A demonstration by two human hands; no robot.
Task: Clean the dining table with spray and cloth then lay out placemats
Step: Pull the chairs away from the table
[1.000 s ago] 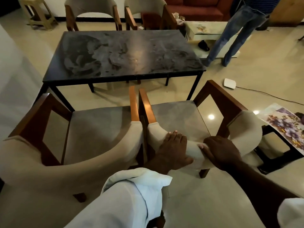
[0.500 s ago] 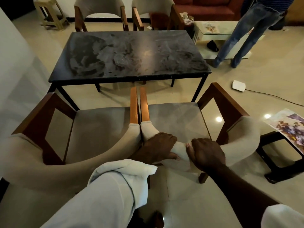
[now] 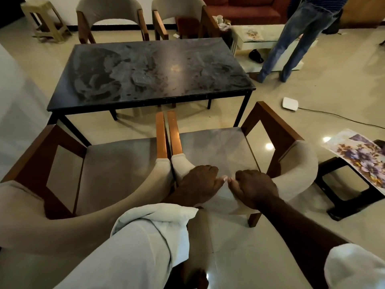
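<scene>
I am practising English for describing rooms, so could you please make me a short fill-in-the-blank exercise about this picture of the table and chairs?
1. The left hand and right hand both grip the padded back of the near chair on the ___ side.
2. The number of far chairs behind the dining table is ___.
3. The placemat on the black stool is printed with purple ___.
Missing words: right; two; flowers.

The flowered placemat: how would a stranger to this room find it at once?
From the dark dining table, look right, past the near right chair. The flowered placemat lies on a low black stool; it alone bears purple flowers.
</scene>
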